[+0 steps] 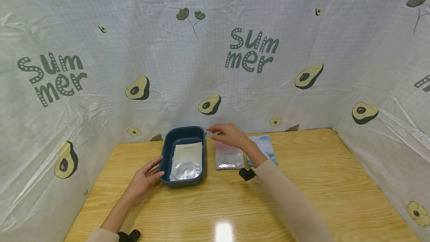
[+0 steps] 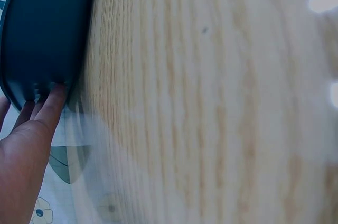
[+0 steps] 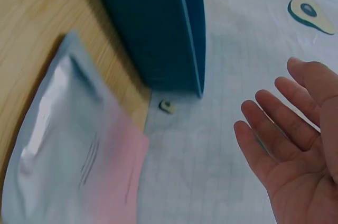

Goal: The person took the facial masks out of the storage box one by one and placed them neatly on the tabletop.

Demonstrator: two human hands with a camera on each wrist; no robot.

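A dark blue rectangular bin [image 1: 186, 185] stands on the table, with a silvery flat packet [image 1: 186, 161] lying inside over the edge of another. My left hand [image 1: 145, 180] is at the bin's left side, its fairly straight fingers touching the outer wall, thumb near the front corner. In the left wrist view those fingers [image 2: 50, 110] meet the bin's wall. Holding nothing, my right hand [image 1: 229, 134] hovers just right of the bin, palm and spread fingers showing in the right wrist view. Below it lies a pink and silver packet [image 1: 230, 159], its far part hidden by the hand.
Right of the pink packet is a light blue printed packet [image 1: 265, 146], partly covered by my right forearm. The wooden table [image 1: 315, 182] backs onto a hanging white cloth [image 1: 174, 62] printed with avocados and lettering. Black straps [image 1: 247, 174] sit at both wrists.
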